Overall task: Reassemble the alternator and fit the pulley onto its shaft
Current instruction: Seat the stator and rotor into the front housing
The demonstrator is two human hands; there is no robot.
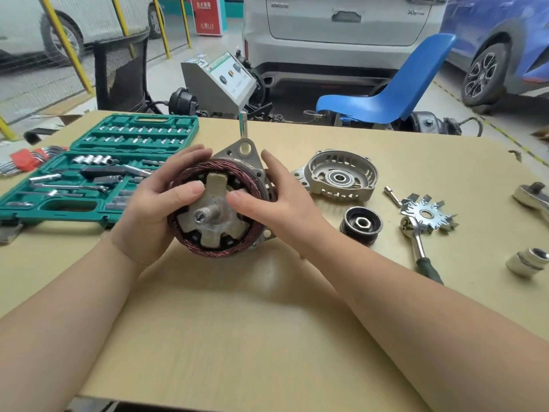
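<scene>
Left hand [154, 200] and right hand [267, 197] both gripping the alternator [219, 203] from its sides, thumbs on the rotor, pulley [361, 224] lying on the tabletop [252, 322] nearby

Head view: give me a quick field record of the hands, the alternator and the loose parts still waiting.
left hand: grips the alternator body's left side, thumb on the rotor
right hand: holds the right side, thumb on the rotor
alternator body: tilted toward the camera, copper windings and shaft exposed
front housing: on the table, right of the body, unfitted
pulley: lies flat on the table, not on the shaft
fan: right of the pulley
ratchet: under the fan
socket set: open, left
</scene>
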